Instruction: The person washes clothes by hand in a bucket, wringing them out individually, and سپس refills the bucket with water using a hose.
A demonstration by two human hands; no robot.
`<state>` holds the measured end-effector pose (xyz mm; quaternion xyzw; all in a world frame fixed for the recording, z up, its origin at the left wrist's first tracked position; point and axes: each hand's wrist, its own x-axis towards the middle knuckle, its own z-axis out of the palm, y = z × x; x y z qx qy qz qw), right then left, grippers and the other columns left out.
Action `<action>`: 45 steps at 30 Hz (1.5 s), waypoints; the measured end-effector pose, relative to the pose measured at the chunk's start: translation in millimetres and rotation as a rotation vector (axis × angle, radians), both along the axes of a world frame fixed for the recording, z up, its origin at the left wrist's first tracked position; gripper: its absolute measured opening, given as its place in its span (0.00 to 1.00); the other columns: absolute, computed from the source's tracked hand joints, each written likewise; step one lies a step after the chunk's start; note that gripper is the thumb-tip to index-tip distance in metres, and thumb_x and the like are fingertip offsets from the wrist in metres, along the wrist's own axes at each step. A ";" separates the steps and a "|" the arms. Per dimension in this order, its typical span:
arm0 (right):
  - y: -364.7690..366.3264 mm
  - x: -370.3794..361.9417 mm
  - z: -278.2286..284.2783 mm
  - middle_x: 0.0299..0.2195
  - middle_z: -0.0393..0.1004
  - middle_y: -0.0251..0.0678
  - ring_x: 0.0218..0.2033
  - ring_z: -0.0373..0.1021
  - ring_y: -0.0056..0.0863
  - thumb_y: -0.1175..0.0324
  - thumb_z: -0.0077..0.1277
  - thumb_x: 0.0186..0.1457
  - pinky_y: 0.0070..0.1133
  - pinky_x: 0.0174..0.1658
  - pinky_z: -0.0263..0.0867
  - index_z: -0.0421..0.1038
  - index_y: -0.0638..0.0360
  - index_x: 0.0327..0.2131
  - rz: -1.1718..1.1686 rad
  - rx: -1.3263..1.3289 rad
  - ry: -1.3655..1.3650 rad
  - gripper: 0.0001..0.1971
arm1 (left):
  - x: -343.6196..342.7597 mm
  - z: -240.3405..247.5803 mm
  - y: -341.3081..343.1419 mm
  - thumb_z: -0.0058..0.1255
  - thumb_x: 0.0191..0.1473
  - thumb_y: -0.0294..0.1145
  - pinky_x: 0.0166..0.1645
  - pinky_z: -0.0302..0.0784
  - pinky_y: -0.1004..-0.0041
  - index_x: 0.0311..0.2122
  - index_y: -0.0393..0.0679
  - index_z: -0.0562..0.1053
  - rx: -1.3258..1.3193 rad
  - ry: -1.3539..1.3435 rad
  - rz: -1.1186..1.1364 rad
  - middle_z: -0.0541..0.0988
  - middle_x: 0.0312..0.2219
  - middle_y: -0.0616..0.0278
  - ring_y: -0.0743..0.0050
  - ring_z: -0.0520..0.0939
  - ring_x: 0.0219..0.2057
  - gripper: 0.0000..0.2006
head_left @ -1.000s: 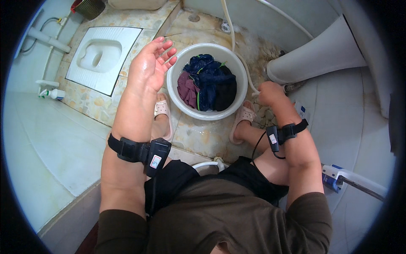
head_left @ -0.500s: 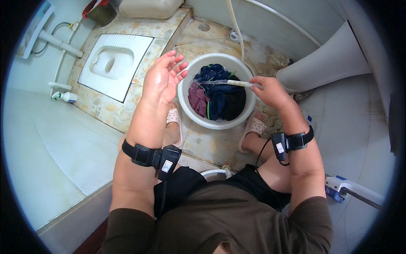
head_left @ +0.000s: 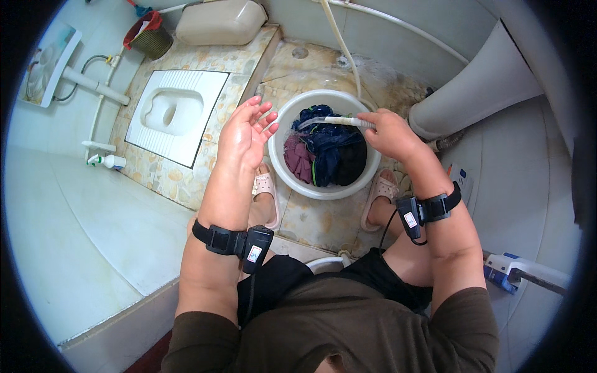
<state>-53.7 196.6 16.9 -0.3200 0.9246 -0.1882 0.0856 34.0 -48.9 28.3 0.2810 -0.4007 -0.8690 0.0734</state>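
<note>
A white round basin (head_left: 323, 193) stands on the floor between my feet. In it lie wet dark blue clothes (head_left: 326, 144) with bright green trim, a purple cloth (head_left: 300, 160) at the left and a black cloth (head_left: 352, 163) at the right. Over the basin's right rim, my right hand (head_left: 393, 133) grips the pale end of a hose (head_left: 343, 122). Water runs from it leftward onto the clothes. My left hand (head_left: 245, 133), wet and palm turned up, hangs beside the basin's left rim with fingers apart and nothing in it.
A squat toilet (head_left: 171, 118) is set in the raised tiled floor at left, with a waste bin (head_left: 149, 38) behind it. A white pedestal (head_left: 476, 90) rises at right. A spray bottle (head_left: 109, 161) lies by the left wall. Pink sandals (head_left: 266, 198) flank the basin.
The whole view has shifted slightly, with the basin lower in the picture. My right hand has drawn a little left with the hose, and its water stream lands nearer the hose end.
</note>
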 end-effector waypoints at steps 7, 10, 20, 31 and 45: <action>-2.8 2.3 7.4 0.29 0.68 0.47 0.32 0.65 0.43 0.73 0.43 0.41 0.28 0.36 0.61 0.66 0.59 0.35 -0.141 -0.046 -0.097 0.13 | 1.3 1.5 2.5 0.39 0.47 0.29 0.32 0.69 0.71 0.38 0.41 0.62 -0.006 -0.004 -0.007 0.69 0.30 0.56 0.66 0.71 0.29 0.11; 3.1 0.8 9.7 0.28 0.68 0.47 0.31 0.65 0.42 0.74 0.43 0.41 0.27 0.35 0.61 0.66 0.60 0.33 -0.098 -0.047 -0.077 0.12 | 0.9 2.4 3.1 0.39 0.47 0.29 0.32 0.69 0.71 0.38 0.41 0.61 -0.001 -0.003 -0.018 0.69 0.30 0.56 0.66 0.71 0.29 0.11; 7.5 -2.9 1.7 0.29 0.68 0.48 0.33 0.65 0.42 0.72 0.44 0.41 0.29 0.37 0.60 0.68 0.61 0.32 -0.072 -0.096 -0.088 0.11 | -1.6 1.2 -0.5 0.39 0.47 0.29 0.31 0.69 0.72 0.39 0.41 0.61 0.008 -0.003 -0.009 0.69 0.30 0.56 0.67 0.71 0.29 0.12; 23.2 -17.4 0.7 0.27 0.69 0.47 0.31 0.65 0.42 0.71 0.44 0.42 0.29 0.36 0.61 0.68 0.60 0.32 -0.186 -0.039 -0.013 0.10 | -3.0 1.9 1.4 0.39 0.47 0.29 0.31 0.69 0.72 0.39 0.41 0.61 0.007 0.001 -0.016 0.69 0.31 0.56 0.67 0.71 0.29 0.12; 27.0 -21.7 9.1 0.27 0.69 0.45 0.31 0.66 0.41 0.70 0.46 0.43 0.28 0.34 0.61 0.68 0.60 0.32 -0.252 0.059 -0.047 0.10 | -1.7 1.7 1.6 0.43 0.45 0.30 0.35 0.69 0.71 0.38 0.40 0.64 0.004 0.005 -0.034 0.70 0.32 0.58 0.68 0.71 0.31 0.13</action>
